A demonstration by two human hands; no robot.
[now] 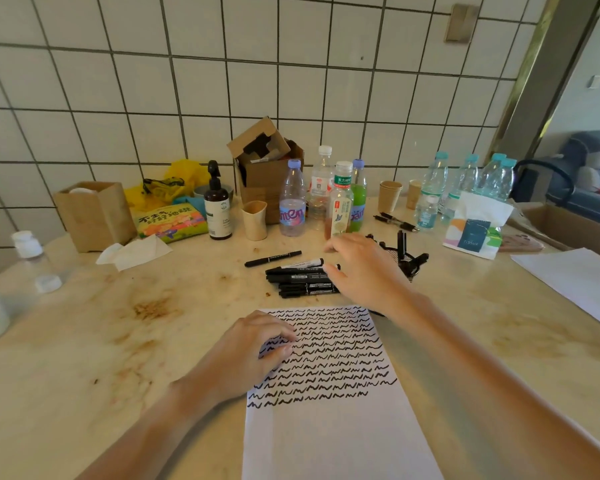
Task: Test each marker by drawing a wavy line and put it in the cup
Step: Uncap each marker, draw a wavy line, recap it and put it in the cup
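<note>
Above the slim black markers (302, 278) hovers the right hand (364, 268), fingers spread.

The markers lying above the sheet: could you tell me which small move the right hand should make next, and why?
Probably lower the right hand and pinch one marker from the pile. It hovers open over them holding nothing, the left hand already rests on the paper, and blank space remains below the wavy lines.

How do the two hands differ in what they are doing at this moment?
The left hand rests on the left edge of the paper, fingers curled loosely over the wavy lines; the right hand is stretched forward, fingers spread, over the pile of black markers. The left hand lies near the body; the right hand reaches beside the black mesh cup. Neither hand plainly holds a marker.
</note>
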